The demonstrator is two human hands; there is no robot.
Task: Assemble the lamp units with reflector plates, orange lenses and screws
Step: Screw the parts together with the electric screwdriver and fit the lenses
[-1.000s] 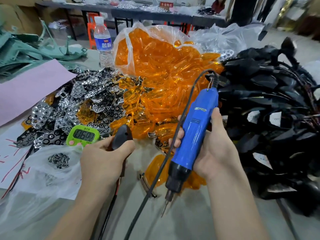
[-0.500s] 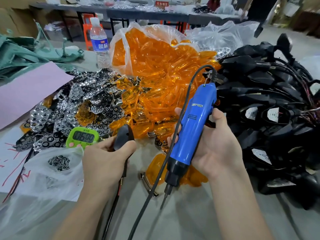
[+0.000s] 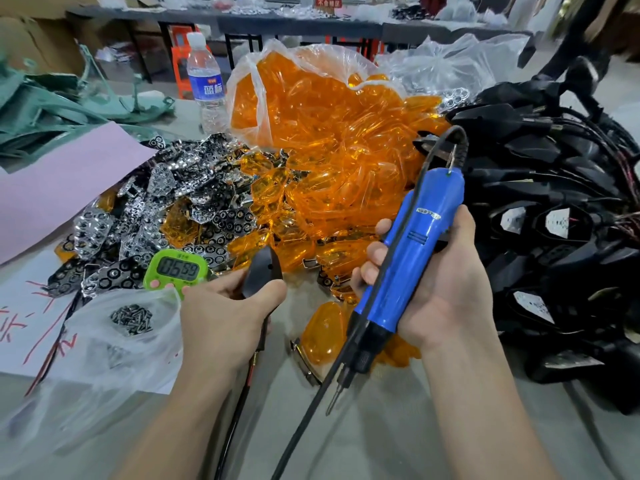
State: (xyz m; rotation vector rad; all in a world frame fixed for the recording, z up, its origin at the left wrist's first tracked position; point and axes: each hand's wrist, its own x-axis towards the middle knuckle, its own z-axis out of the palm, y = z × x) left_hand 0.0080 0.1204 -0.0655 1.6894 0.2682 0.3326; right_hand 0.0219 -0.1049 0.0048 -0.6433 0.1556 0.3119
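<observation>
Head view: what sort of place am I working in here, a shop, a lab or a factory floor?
Most likely a small factory assembly bench. Signs: a bulk bag of orange lenses, a heap of wired black lamp housings, loose reflector plates, and a corded blue electric screwdriver in the right hand.

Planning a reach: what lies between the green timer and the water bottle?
The heap of reflector plates, a few orange lenses among them; head view.

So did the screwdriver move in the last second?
No, not noticeably. The blue screwdriver in the right hand keeps its bit just below and right of the loose orange lens, as before.
</observation>
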